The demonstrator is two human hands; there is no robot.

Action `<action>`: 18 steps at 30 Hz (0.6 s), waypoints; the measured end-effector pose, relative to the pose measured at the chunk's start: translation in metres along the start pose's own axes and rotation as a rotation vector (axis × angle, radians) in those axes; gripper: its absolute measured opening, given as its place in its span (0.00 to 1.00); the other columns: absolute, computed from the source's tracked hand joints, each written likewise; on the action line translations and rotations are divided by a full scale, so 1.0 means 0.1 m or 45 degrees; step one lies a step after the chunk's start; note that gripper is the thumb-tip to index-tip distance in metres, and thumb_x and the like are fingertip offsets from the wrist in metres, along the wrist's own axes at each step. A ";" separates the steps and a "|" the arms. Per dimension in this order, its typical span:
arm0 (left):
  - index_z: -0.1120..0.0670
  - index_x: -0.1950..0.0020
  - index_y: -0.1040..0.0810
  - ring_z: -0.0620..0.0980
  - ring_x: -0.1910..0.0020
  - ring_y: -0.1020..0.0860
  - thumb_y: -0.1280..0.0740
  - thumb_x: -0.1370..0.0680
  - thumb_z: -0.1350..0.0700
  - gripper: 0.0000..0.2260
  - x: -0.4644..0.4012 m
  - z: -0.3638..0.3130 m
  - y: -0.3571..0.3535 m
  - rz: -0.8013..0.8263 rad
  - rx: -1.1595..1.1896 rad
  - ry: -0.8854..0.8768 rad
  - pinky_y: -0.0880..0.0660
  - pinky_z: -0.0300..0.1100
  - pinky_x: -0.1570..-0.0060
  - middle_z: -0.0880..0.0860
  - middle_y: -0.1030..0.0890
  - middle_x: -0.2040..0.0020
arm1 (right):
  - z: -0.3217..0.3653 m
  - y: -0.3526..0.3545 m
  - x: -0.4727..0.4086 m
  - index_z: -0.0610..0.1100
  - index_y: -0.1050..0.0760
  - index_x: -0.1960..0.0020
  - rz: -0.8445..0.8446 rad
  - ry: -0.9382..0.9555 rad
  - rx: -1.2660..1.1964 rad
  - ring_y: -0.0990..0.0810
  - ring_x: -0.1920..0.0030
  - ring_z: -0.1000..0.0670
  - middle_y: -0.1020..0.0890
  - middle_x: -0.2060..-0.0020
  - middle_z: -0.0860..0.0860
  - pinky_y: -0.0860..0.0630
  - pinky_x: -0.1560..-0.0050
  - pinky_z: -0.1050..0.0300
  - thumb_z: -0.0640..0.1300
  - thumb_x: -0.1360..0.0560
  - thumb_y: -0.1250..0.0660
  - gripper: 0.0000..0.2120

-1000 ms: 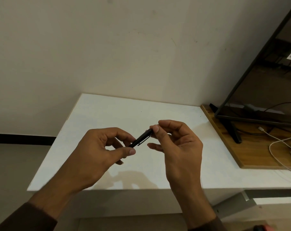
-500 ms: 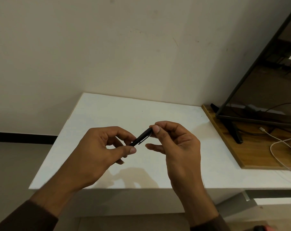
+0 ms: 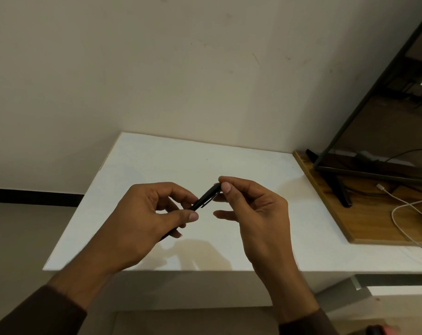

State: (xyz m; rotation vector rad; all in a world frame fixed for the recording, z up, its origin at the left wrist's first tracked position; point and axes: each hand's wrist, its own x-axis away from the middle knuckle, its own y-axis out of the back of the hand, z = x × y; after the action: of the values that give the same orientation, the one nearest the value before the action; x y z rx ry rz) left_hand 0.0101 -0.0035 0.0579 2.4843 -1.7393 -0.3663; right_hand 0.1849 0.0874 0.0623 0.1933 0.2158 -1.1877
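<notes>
A slim black pen [image 3: 206,197] with a clip is held in the air above the white table [image 3: 156,170], slanting up to the right. My left hand [image 3: 144,221] grips its lower part between thumb and curled fingers, hiding that end. My right hand [image 3: 253,209] pinches the pen's upper end between thumb and forefinger, its other fingers loosely bent below.
A wooden board [image 3: 365,213] lies on the table's right side and carries a dark screen [image 3: 386,117] on a black stand [image 3: 338,187]. White cables [image 3: 398,209] trail over the board. A wall stands behind the table; floor lies to the left.
Both hands keep their hold on the pen. The pen's slant and the hands' places have barely shifted.
</notes>
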 end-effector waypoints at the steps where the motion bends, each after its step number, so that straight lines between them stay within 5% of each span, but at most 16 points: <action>1: 0.45 0.54 0.12 0.52 0.63 0.15 0.22 0.27 0.60 0.09 0.00 0.01 0.00 -0.001 0.008 0.008 0.15 0.42 0.65 0.49 0.13 0.60 | 0.00 0.02 -0.01 0.49 0.14 0.47 0.026 -0.001 0.027 0.12 0.52 0.50 0.11 0.55 0.54 0.15 0.60 0.58 0.41 0.20 0.31 0.08; 6: 0.45 0.51 0.12 0.52 0.64 0.15 0.22 0.28 0.60 0.11 -0.01 0.07 0.02 0.019 0.055 0.064 0.14 0.45 0.63 0.50 0.14 0.57 | -0.13 0.28 -0.12 0.56 0.17 0.51 -0.092 -0.013 0.407 0.14 0.59 0.56 0.13 0.59 0.58 0.18 0.64 0.65 0.43 0.20 0.32 0.08; 9: 0.45 0.48 0.11 0.52 0.65 0.15 0.22 0.28 0.62 0.14 -0.02 0.10 0.03 -0.011 0.121 0.089 0.14 0.47 0.63 0.51 0.14 0.57 | -0.27 0.49 -0.20 0.53 0.18 0.52 -0.286 -0.144 0.580 0.16 0.65 0.58 0.14 0.59 0.57 0.17 0.66 0.60 0.44 0.21 0.29 0.05; 12: 0.46 0.50 0.11 0.53 0.64 0.15 0.23 0.28 0.62 0.12 -0.04 0.12 0.05 -0.028 0.136 0.119 0.14 0.47 0.63 0.53 0.14 0.59 | -0.39 0.55 -0.24 0.53 0.18 0.53 -0.335 -0.201 0.667 0.17 0.68 0.58 0.16 0.59 0.59 0.22 0.69 0.67 0.45 0.22 0.27 0.04; 18: 0.47 0.55 0.11 0.57 0.63 0.14 0.22 0.28 0.62 0.09 -0.06 0.14 0.07 -0.063 0.126 0.140 0.14 0.46 0.62 0.58 0.14 0.62 | -0.58 0.45 -0.26 0.47 0.15 0.46 -0.172 -0.343 0.884 0.15 0.55 0.48 0.15 0.55 0.56 0.19 0.48 0.52 0.43 0.21 0.29 0.05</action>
State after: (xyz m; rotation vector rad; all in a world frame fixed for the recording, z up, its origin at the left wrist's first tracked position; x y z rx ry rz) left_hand -0.0015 0.0008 0.0462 2.5654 -1.6963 -0.1470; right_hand 0.2141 0.1419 0.0145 0.6265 -0.4370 -1.3739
